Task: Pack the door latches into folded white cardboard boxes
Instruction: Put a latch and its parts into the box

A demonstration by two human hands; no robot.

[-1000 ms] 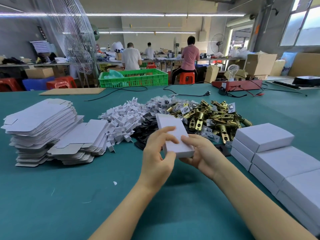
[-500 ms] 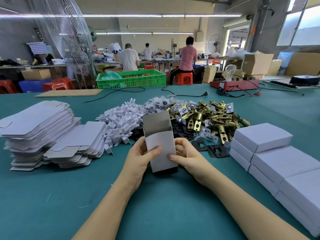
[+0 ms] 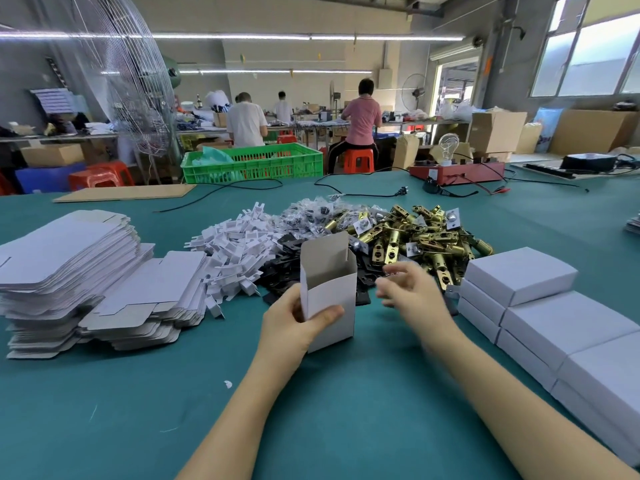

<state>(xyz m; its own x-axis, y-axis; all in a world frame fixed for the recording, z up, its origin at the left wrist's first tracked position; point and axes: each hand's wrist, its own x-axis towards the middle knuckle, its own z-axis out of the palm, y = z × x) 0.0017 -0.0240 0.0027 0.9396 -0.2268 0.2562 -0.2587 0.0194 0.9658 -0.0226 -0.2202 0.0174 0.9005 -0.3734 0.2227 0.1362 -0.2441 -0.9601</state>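
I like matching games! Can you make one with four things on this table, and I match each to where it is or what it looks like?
Things:
1. open box
2. flat cardboard stack
3. door latches
4. closed boxes

Clues:
A. shiny gold pile
B. held upright in the left hand
C. far left on the table
D. stacked at the right edge

Pairs: 1-B, 2-C, 3-A, 4-D
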